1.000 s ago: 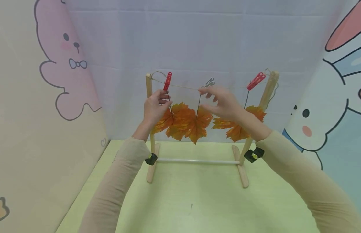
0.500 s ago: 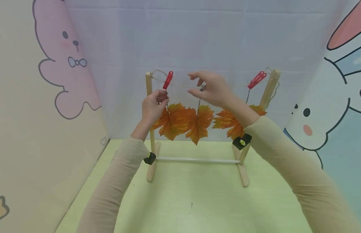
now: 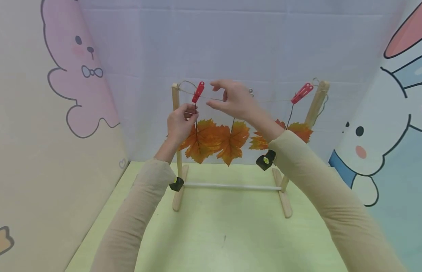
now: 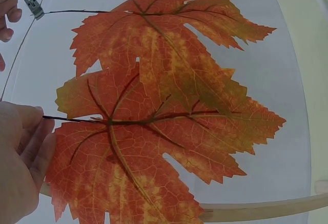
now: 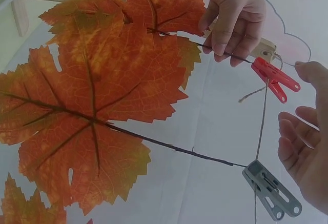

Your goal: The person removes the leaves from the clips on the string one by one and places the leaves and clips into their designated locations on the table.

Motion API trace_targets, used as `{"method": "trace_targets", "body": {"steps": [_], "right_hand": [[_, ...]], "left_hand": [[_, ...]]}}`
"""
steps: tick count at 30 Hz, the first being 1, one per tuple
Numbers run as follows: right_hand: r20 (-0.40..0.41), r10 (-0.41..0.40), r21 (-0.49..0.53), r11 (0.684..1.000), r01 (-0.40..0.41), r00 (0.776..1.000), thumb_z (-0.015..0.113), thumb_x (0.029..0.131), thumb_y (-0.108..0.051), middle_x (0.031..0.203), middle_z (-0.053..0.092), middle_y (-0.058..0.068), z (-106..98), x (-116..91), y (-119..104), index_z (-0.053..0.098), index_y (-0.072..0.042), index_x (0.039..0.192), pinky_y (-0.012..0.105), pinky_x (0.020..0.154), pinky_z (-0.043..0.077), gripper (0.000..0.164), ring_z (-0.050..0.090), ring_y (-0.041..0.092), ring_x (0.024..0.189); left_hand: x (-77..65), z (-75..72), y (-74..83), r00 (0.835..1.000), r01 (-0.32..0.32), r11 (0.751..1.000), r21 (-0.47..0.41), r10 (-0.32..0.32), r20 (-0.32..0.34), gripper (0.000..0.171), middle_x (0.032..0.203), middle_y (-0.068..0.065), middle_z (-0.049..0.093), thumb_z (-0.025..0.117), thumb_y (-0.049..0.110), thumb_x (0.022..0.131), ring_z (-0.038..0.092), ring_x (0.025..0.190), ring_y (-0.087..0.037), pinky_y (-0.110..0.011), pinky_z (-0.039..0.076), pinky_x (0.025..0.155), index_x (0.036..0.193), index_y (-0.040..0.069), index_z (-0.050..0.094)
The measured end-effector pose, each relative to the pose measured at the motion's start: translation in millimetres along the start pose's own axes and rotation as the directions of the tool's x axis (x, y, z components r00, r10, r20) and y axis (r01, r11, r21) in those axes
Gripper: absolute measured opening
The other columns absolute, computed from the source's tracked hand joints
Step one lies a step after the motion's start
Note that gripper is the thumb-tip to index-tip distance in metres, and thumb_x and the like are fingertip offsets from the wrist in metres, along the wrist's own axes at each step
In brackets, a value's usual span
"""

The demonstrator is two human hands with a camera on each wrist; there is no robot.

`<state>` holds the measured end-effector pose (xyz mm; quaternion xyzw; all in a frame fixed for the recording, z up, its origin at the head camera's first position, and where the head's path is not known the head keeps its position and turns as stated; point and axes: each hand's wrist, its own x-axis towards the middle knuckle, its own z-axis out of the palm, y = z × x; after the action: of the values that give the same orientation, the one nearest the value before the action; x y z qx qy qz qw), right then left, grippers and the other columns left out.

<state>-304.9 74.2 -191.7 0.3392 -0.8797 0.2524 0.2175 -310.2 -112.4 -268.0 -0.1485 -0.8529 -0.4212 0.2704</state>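
My left hand (image 3: 178,122) pinches the dark stem of an orange maple leaf (image 3: 201,141) between thumb and fingers. A red clothespin (image 5: 271,76) at the stem's top end grips the twine (image 5: 261,126). My right hand (image 3: 235,99) is just right of that clothespin, thumb and fingers spread apart with nothing between them. Below the right hand hangs a second leaf (image 3: 231,145), its stem in a grey clothespin (image 5: 269,188), which the right hand mostly hides in the head view. Another red clothespin (image 3: 302,93) holds a leaf (image 3: 301,131) at the right, partly behind the right forearm.
The twine runs between two wooden posts, a left post (image 3: 176,99) and a right post (image 3: 318,104). A white rod (image 3: 231,186) joins their feet on the pale green table (image 3: 224,219). A pale cloth (image 3: 224,45) hangs behind, with cartoon-printed panels at both sides.
My right hand has moved left from the grey clothespin toward the left red one, fingers spread. My left hand keeps its pinch on the leaf stem, nearly in place.
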Motion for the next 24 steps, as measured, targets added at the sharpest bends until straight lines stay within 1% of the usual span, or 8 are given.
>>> {"method": "trace_targets", "body": {"steps": [5,9,15,17,20,22,24], "right_hand": [[0.007,0.019,-0.006,1.0,-0.019,1.0,0.065,0.082,-0.035,0.116,0.059,0.007,6.7,6.1,1.6,0.05,-0.007,0.129,0.026,0.058,0.036,0.057,0.042,0.017,0.061],[0.001,0.021,-0.01,1.0,-0.021,1.0,0.064,0.083,-0.033,0.117,0.058,0.008,11.4,13.2,0.3,0.049,-0.006,0.129,0.025,0.06,0.036,0.056,0.042,0.018,0.063],[-0.003,0.057,-0.013,0.998,-0.057,0.998,0.065,0.083,-0.033,0.12,0.057,0.009,14.3,18.9,-0.5,0.047,-0.005,0.131,0.025,0.064,0.037,0.058,0.043,0.019,0.069],[0.001,0.06,-0.023,0.998,-0.06,0.998,0.065,0.083,-0.034,0.12,0.057,0.009,14.4,20.0,-0.4,0.047,-0.006,0.132,0.027,0.067,0.039,0.059,0.046,0.019,0.074],[0.006,0.058,-0.047,0.997,-0.058,0.998,0.064,0.083,-0.034,0.12,0.057,0.009,14.7,21.6,-0.9,0.048,-0.006,0.131,0.028,0.077,0.042,0.058,0.052,0.02,0.09],[0.007,0.058,-0.059,0.997,-0.057,0.998,0.064,0.083,-0.033,0.119,0.058,0.008,15.2,22.7,-1.4,0.049,-0.006,0.13,0.03,0.085,0.042,0.056,0.053,0.02,0.101],[0.011,0.063,-0.073,0.995,-0.062,0.998,0.063,0.084,-0.033,0.119,0.058,0.008,16.3,23.5,-1.7,0.049,-0.006,0.13,0.031,0.091,0.04,0.055,0.051,0.019,0.109]], "left_hand": [[-0.3,1.6,-2.3,1.0,-0.008,1.0,0.005,0.008,-0.015,0.016,0.094,-0.011,0.067,0.061,0.009,0.086,0.064,0.083,-0.022,-0.032,0.051,0.075,0.101,0.002,0.062],[0.9,1.9,-3.2,0.999,-0.015,1.0,0.002,0.015,-0.045,0.016,0.094,-0.012,0.067,0.061,0.009,0.086,0.064,0.082,-0.023,-0.033,0.051,0.074,0.1,0.002,0.063],[0.9,4.7,-1.5,0.999,-0.022,1.0,-0.011,0.021,-0.045,0.016,0.094,-0.012,0.067,0.062,0.01,0.086,0.064,0.081,-0.023,-0.032,0.051,0.073,0.099,0.002,0.063],[0.6,6.1,-1.2,0.999,-0.025,1.0,-0.011,0.025,-0.046,0.016,0.094,-0.012,0.067,0.062,0.01,0.086,0.065,0.081,-0.023,-0.032,0.052,0.074,0.099,0.002,0.063],[0.0,8.2,-0.6,0.998,-0.027,1.0,-0.013,0.027,-0.049,0.016,0.094,-0.012,0.067,0.062,0.01,0.086,0.065,0.081,-0.023,-0.032,0.052,0.074,0.099,0.001,0.063],[-0.3,9.6,-0.9,0.998,-0.027,1.0,-0.014,0.027,-0.048,0.016,0.093,-0.012,0.067,0.062,0.01,0.086,0.065,0.081,-0.023,-0.032,0.052,0.074,0.099,0.001,0.063],[-1.1,10.9,-0.9,0.999,-0.027,0.999,-0.017,0.026,-0.045,0.016,0.093,-0.012,0.067,0.061,0.01,0.086,0.065,0.081,-0.024,-0.032,0.052,0.074,0.098,0.001,0.063]]}}
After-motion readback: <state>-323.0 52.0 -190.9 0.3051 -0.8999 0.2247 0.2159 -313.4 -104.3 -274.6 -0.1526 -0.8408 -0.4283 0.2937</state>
